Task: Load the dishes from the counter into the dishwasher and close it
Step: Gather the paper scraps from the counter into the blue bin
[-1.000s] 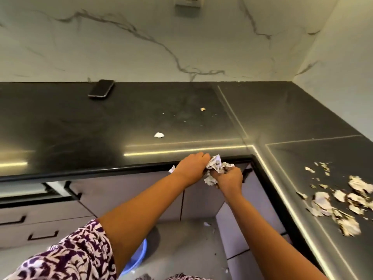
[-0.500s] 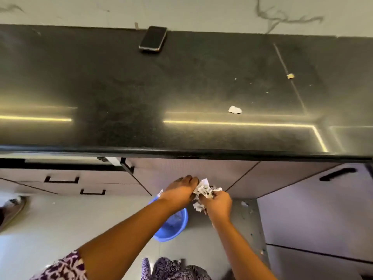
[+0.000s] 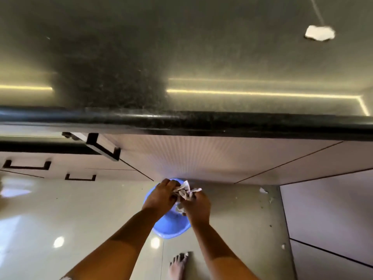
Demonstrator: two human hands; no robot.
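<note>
Crumpled paper point(image 3: 184, 191) clutched between both hands' grip above blue tub point(image 3: 171, 229).

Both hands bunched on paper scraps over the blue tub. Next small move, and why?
Probably open both hands and let the crumpled paper fall. The left hand and right hand clasp it together directly above the blue tub on the floor, below the counter edge; nothing shows between wad and tub.

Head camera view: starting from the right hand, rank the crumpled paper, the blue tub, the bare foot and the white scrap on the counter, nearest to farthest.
From the right hand:
1. Crumpled paper, gripped in both hands.
2. Blue tub, on the floor directly beneath.
3. Bare foot, lower, toward the person.
4. White scrap, up on the counter, far right.
</note>
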